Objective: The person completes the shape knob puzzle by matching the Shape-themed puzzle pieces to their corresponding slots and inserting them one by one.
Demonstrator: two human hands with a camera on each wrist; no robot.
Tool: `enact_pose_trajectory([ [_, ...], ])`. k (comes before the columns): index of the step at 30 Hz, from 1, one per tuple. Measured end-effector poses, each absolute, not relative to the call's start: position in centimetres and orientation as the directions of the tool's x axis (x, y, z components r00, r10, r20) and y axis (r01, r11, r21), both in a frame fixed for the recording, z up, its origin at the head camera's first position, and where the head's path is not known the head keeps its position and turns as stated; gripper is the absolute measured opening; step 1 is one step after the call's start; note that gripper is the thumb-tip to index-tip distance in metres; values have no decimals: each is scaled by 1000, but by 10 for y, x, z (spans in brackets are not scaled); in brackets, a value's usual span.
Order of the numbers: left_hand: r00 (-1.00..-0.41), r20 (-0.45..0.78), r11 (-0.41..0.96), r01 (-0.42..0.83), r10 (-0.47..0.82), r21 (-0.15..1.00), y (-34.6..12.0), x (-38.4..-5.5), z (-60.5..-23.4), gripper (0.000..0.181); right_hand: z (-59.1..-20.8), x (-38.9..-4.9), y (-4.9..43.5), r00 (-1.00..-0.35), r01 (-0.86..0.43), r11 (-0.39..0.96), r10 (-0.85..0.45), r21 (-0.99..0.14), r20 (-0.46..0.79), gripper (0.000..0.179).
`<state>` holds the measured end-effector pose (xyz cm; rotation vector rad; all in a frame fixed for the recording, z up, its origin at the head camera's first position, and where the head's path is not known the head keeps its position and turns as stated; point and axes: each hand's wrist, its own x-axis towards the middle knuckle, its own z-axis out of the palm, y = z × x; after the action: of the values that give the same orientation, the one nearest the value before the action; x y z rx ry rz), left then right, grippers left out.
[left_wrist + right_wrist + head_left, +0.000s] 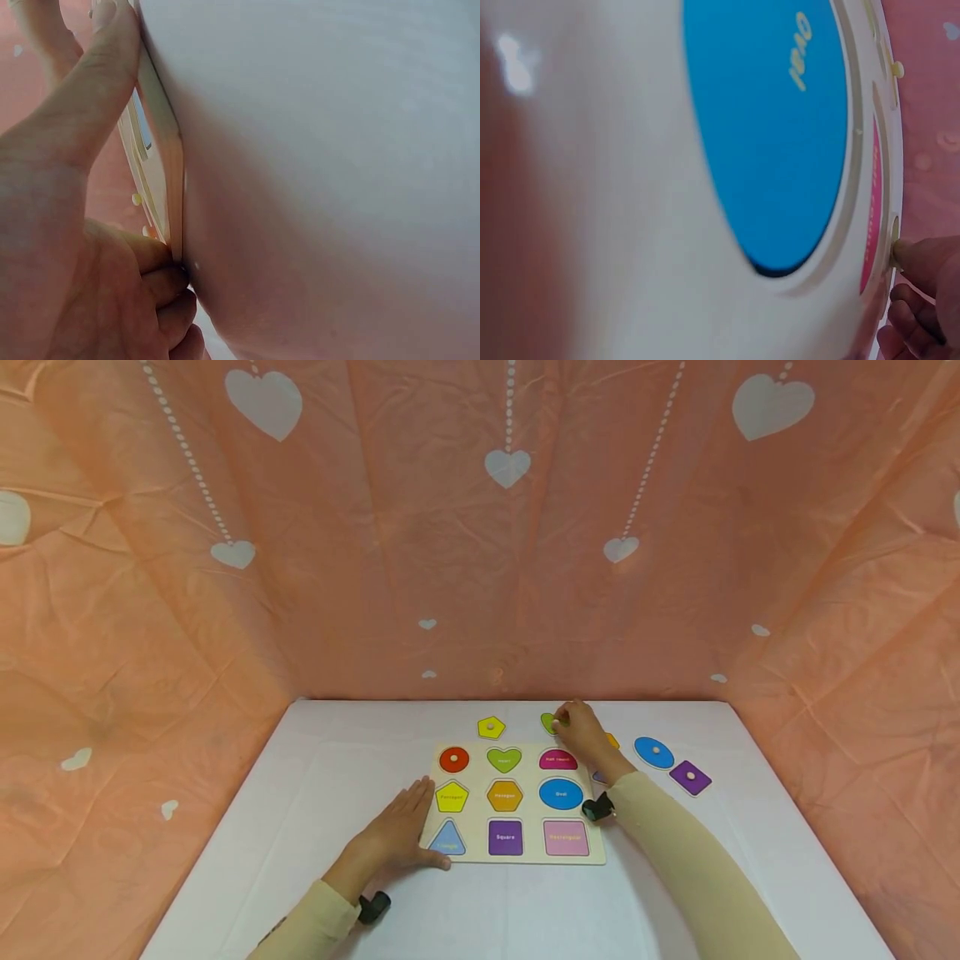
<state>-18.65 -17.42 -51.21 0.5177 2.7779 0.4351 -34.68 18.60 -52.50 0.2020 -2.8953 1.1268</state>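
A cream shape puzzle board (517, 858) lies flat, with labelled coloured recesses. My left hand (397, 831) rests against its left side, fingers extended along that edge and thumb at the front corner. The left wrist view shows the thumb and fingers touching the board's edge (174, 165). Beyond the board's far right part, my right hand (585, 735) pinches the knob of a green heart piece (547, 722); the fingers cover part of it. In the right wrist view, the thumb and fingers of that hand (926, 277) meet at a small knob. A red circle piece (453, 752) sits in the top left recess.
A yellow pentagon piece (485, 732) lies behind the board. To the right are a blue oval piece (647, 747) and a purple square piece (682, 777). An orange piece (613, 740) and a blue piece (597, 777) are partly hidden by the right arm. Draped cloth (480, 610) stands behind the table.
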Motion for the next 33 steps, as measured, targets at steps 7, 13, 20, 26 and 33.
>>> enact_pose_trajectory([
  [7, -893, -212, 888, 315, 397, 334, -175, -188, -514, 134, -524, -348, 186, -994, -111, 733, -95, -671, 60, 24],
  [13, -898, -212, 894, 309, 387, 325, -175, -189, -517, 135, -523, -348, 184, -995, -98, 728, -78, -678, 60, 23],
  [20, -896, -212, 895, 314, 390, 318, -176, -190, -517, 135, -523, -347, 183, -995, -101, 721, -78, -686, 64, 23],
  [26, -897, -221, 895, 301, 383, 328, -175, -188, -514, 134, -523, -346, 180, -993, -114, 687, -87, -718, 75, 22],
  [33, -897, -220, 893, 299, 384, 337, -174, -187, -512, 135, -520, -347, 173, -987, -158, 679, -111, -717, 112, 22],
])
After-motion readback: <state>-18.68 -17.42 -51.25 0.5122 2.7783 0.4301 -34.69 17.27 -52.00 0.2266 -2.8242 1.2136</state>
